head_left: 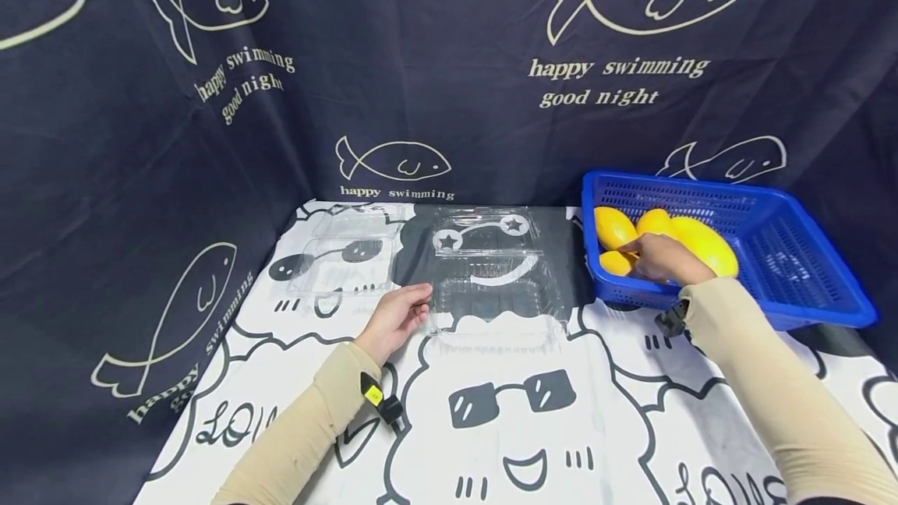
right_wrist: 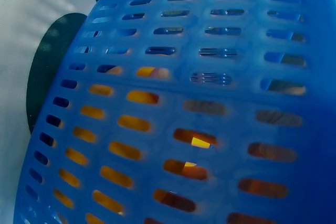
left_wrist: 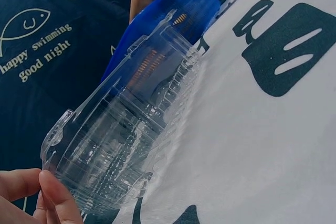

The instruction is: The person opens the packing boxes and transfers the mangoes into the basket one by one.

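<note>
A clear plastic clamshell box [head_left: 491, 298] lies with its lid folded back on the table's middle. At the box's left front edge is my left hand [head_left: 398, 319]; in the left wrist view, its thumb and finger pinch the rim of the clear box [left_wrist: 113, 145]. My right hand [head_left: 666, 257] reaches into a blue plastic basket [head_left: 817, 256] at the right. Its fingertips touch a small yellow-orange fruit [head_left: 616, 263] at the basket's front left corner. Whether they close round it is hidden. The right wrist view shows mostly the slotted basket wall [right_wrist: 157, 85].
Beside the hand in the basket lie a rounded yellow fruit [head_left: 613, 227], another one [head_left: 655, 221] and a larger, longer yellow fruit [head_left: 705, 246]. A second clear clamshell box [head_left: 344, 263] stands at the back left. Dark curtains [head_left: 449, 100] close off the back and left.
</note>
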### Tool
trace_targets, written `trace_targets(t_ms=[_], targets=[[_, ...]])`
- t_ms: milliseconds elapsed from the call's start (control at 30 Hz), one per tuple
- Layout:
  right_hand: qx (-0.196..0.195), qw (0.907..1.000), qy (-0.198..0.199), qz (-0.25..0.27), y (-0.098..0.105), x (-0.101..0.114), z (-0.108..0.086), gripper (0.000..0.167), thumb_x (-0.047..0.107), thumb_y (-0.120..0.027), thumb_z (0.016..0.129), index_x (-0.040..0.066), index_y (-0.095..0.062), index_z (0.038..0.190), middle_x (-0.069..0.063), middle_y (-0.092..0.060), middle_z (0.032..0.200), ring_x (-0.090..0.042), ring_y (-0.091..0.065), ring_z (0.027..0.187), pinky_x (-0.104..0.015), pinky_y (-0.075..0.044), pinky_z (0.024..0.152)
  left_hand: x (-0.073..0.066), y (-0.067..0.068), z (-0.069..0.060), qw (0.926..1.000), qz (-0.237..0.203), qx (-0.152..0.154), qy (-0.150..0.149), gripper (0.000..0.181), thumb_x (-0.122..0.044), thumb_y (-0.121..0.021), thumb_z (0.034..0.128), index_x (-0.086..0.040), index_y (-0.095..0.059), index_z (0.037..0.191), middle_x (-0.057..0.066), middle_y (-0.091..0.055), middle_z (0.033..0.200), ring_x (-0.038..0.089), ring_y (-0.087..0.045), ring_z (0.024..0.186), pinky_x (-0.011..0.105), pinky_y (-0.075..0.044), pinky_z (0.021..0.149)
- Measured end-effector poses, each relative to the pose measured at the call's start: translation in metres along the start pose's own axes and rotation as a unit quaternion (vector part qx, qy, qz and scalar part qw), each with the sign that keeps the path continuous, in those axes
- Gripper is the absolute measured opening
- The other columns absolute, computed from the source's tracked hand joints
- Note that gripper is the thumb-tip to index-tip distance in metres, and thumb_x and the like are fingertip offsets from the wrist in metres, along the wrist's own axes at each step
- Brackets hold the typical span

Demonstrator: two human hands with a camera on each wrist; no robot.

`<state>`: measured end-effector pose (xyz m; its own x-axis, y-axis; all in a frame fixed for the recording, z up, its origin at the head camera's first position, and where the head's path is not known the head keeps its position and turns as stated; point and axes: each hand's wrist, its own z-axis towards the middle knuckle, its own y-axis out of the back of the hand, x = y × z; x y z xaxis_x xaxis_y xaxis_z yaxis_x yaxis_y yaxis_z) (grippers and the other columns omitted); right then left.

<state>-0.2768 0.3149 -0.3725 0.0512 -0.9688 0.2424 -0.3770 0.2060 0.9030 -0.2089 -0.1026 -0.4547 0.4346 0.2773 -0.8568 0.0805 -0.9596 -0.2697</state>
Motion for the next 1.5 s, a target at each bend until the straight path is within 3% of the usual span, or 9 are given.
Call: trace_targets(t_ms=[400, 767, 933, 1133, 1300, 1500], targets=[[-0.01, 0.9999, 0.001, -0.007, 0.001, -0.003, 0.002, 0.048, -0.004, -0.057, 0.085, -0.008, -0.051, 0.133, -0.023, -0.063, 0.101, -0.027, -0.054, 0.075, -0.026, -0.045, 0.06, -0.001, -0.005, -0.002, 0.9996, 0.02, -0.003, -0.021, 0.033, -0.008, -0.059, 0.0945, 0.006, -0.055, 0.124, -0.004, -0.056, 0.075, 0.001, -0.051, 0.057, 0.009, -0.044, 0.05], [0.03, 0.9993, -0.008, 0.021, 0.005, -0.008, 0.003, 0.055, -0.001, -0.055, 0.087, -0.012, -0.04, 0.139, -0.023, -0.059, 0.1, -0.025, -0.057, 0.076, -0.026, -0.047, 0.06, -0.004, -0.009, 0.002, 0.9943, 0.08, -0.022, -0.067, 0.026, -0.006, -0.06, 0.0933, 0.008, -0.061, 0.115, 0.001, -0.061, 0.081, 0.001, -0.054, 0.057, 0.01, -0.047, 0.049], [0.04, 0.9989, -0.013, 0.018, 0.008, -0.01, 0.003, 0.057, 0.006, -0.058, 0.089, -0.015, -0.039, 0.138, -0.022, -0.059, 0.098, -0.026, -0.056, 0.076, -0.026, -0.047, 0.062, -0.003, -0.009, 0.003, 0.9855, 0.138, -0.045, -0.087, 0.025, -0.009, -0.064, 0.0921, 0.006, -0.066, 0.112, 0.005, -0.067, 0.084, 0.002, -0.057, 0.057, 0.012, -0.05, 0.052], [0.023, 0.9989, -0.014, 0.039, 0.013, -0.009, -0.001, 0.064, 0.022, -0.065, 0.092, -0.015, -0.039, 0.138, -0.017, -0.061, 0.087, -0.025, -0.057, 0.074, -0.035, -0.053, 0.069, -0.005, -0.012, 0.001, 0.9638, 0.211, -0.065, -0.149, 0.023, -0.01, -0.068, 0.0895, 0.003, -0.069, 0.108, 0.008, -0.069, 0.082, 0.003, -0.057, 0.055, 0.016, -0.053, 0.052], [-0.009, 0.9992, -0.002, 0.038, 0.013, -0.009, -0.005, 0.067, 0.032, -0.064, 0.093, -0.015, -0.042, 0.135, -0.031, -0.062, 0.109, -0.034, -0.057, 0.087, -0.061, -0.048, 0.092, -0.007, -0.013, 0.0, 0.9502, 0.247, -0.072, -0.175, 0.022, -0.01, -0.067, 0.0895, 0.002, -0.069, 0.109, 0.013, -0.07, 0.084, 0.004, -0.057, 0.055, 0.016, -0.051, 0.05], [-0.017, 0.9988, 0.004, 0.045, 0.012, -0.008, -0.009, 0.066, 0.034, -0.062, 0.094, -0.015, -0.044, 0.134, -0.032, -0.06, 0.11, -0.036, -0.058, 0.088, -0.062, -0.047, 0.092, -0.007, -0.013, -0.002, 0.9396, 0.277, -0.076, -0.186, 0.026, -0.01, -0.068, 0.0894, 0.0, -0.067, 0.113, 0.014, -0.068, 0.084, 0.006, -0.058, 0.054, 0.017, -0.052, 0.051]])
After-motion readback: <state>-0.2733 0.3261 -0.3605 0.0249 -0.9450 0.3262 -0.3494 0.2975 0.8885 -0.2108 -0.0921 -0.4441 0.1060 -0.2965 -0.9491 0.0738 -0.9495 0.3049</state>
